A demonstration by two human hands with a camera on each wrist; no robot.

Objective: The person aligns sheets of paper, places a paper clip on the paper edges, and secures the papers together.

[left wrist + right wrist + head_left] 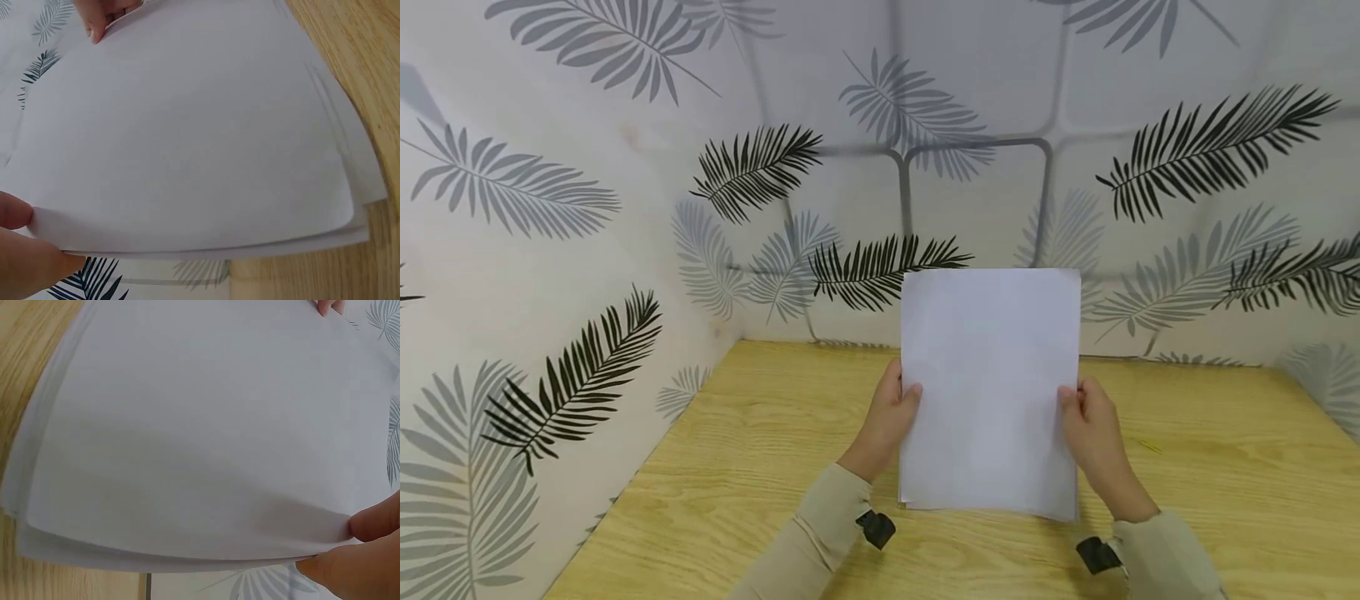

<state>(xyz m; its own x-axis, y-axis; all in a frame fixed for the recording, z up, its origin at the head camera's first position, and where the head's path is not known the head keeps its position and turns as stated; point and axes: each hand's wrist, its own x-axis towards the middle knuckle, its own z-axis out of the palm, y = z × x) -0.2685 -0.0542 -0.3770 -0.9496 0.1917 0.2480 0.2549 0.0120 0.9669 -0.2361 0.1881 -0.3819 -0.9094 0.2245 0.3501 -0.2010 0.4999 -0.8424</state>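
A stack of white paper sheets (989, 392) is held up over the table, its blank face toward me. My left hand (886, 417) grips the left edge, thumb in front and fingers behind. On the opposite edge, my right hand (1097, 429) pinches the stack the same way. In the left wrist view the sheets (187, 137) show slightly uneven edges at one end, with the left thumb and a finger (31, 262) at a long edge. The right wrist view shows several layered sheets (187, 444) fanned a little apart, between the right thumb and finger (359, 565).
The wood-grain table (737, 467) stretches beneath both arms. A small thin yellow item (1150, 447) lies on it, right of my right hand. Leaf-patterned wall covering (970, 100) rises behind and to the left. Black bands (877, 529) sit at both wrists.
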